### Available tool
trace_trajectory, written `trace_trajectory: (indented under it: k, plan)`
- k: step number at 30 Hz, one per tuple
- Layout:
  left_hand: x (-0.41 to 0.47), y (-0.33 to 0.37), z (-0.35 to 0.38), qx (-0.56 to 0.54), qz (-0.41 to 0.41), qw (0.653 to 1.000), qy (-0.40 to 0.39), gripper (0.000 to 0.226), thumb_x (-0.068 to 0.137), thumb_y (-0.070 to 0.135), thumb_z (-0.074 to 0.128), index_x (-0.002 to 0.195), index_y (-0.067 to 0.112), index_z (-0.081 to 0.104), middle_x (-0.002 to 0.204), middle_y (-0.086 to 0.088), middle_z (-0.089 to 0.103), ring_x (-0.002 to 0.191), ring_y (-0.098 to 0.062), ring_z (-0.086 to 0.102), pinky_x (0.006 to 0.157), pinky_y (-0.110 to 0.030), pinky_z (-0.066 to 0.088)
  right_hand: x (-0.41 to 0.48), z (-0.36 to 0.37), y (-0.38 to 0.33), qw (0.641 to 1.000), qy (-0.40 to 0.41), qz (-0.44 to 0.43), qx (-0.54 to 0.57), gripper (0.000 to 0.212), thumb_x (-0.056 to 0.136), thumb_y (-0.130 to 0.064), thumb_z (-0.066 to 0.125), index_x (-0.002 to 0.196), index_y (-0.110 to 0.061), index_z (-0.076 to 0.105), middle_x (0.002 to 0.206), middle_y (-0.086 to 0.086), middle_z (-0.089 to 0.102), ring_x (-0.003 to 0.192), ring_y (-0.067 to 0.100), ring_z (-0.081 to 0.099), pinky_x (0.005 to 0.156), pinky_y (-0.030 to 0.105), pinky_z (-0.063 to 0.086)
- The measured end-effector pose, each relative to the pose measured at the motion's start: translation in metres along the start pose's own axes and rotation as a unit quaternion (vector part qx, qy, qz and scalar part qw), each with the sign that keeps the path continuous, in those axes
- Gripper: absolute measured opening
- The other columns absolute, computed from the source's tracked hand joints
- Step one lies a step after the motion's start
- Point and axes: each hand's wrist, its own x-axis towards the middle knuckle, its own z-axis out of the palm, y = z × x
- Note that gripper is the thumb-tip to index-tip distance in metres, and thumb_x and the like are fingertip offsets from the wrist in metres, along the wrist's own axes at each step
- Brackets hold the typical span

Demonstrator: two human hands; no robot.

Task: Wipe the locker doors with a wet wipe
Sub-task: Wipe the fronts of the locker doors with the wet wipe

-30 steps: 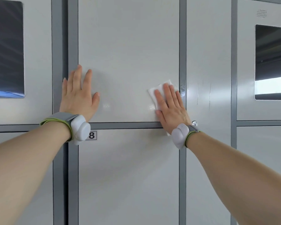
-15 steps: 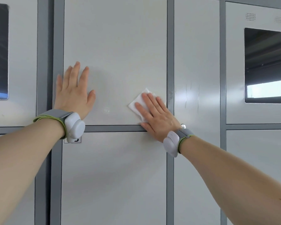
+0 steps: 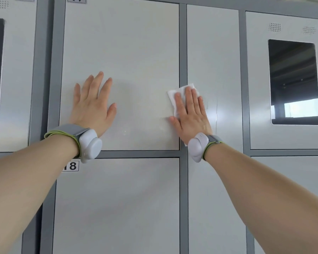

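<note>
While the left hand (image 3: 93,109) lies flat on a pale grey metal locker door (image 3: 132,43), the right hand (image 3: 191,116) presses a white wet wipe (image 3: 181,88). Both hands' fingers are straight.

The pale grey flat metal locker door (image 3: 132,52) in the upper middle of the frame is bare across its top and centre, free for a sweep. The left hand (image 3: 93,107) lies flat on its lower left. At its right edge the right hand (image 3: 191,116) presses a white folded wet wipe (image 3: 174,94) over the dark grey vertical frame strip (image 3: 183,43). The narrow pale grey panel (image 3: 213,52) right of that strip is bare above the hand. The pale grey lower door (image 3: 117,208) lies open between the forearms.
</note>
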Motion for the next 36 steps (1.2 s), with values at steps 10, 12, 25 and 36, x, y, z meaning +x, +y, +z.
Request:
trace_trajectory:
  k: [10, 12, 25, 36]
  plan:
    - [0.014, 0.042, 0.009, 0.000, 0.026, 1.000, 0.012, 0.054, 0.096, 0.020, 0.048, 0.146, 0.008, 0.031, 0.157, -0.012, 0.015, 0.143, -0.035, 0.010, 0.115, -0.052, 0.000, -0.025, 0.005, 0.024, 0.981, 0.005, -0.192, -0.039, 0.066, 0.101, -0.052, 0.010, 0.146, -0.013, 0.038, 0.152, 0.020, 0.031, 0.142, 0.034, 0.025, 0.118, 0.043, 0.010]
    - [0.014, 0.048, 0.012, 0.000, 0.031, 0.999, 0.012, 0.053, 0.096, 0.020, 0.049, 0.145, 0.008, 0.033, 0.157, -0.012, 0.016, 0.143, -0.035, 0.010, 0.115, -0.053, 0.001, -0.036, 0.006, 0.034, 0.977, 0.005, -0.213, -0.032, 0.062, 0.101, -0.050, 0.011, 0.145, -0.014, 0.037, 0.151, 0.021, 0.033, 0.141, 0.035, 0.025, 0.117, 0.044, 0.013]
    - [0.017, 0.074, 0.025, -0.004, 0.068, 0.998, -0.010, 0.058, 0.092, 0.033, 0.029, 0.145, 0.009, 0.033, 0.155, -0.006, 0.025, 0.143, -0.030, 0.013, 0.115, -0.051, 0.000, -0.029, -0.006, 0.073, 1.000, 0.021, -0.012, -0.009, 0.069, 0.098, -0.055, 0.014, 0.150, -0.011, 0.026, 0.155, 0.025, 0.017, 0.145, 0.037, 0.013, 0.118, 0.038, -0.004]
    - [0.031, 0.084, 0.034, -0.006, 0.126, 0.992, -0.017, 0.067, 0.088, 0.040, 0.020, 0.146, 0.008, 0.031, 0.154, -0.008, 0.028, 0.143, -0.030, 0.021, 0.113, -0.054, 0.002, -0.008, -0.001, 0.053, 0.997, 0.043, -0.051, -0.035, 0.066, 0.097, -0.050, 0.021, 0.149, -0.010, 0.030, 0.154, 0.026, 0.021, 0.144, 0.039, 0.017, 0.117, 0.037, -0.005]
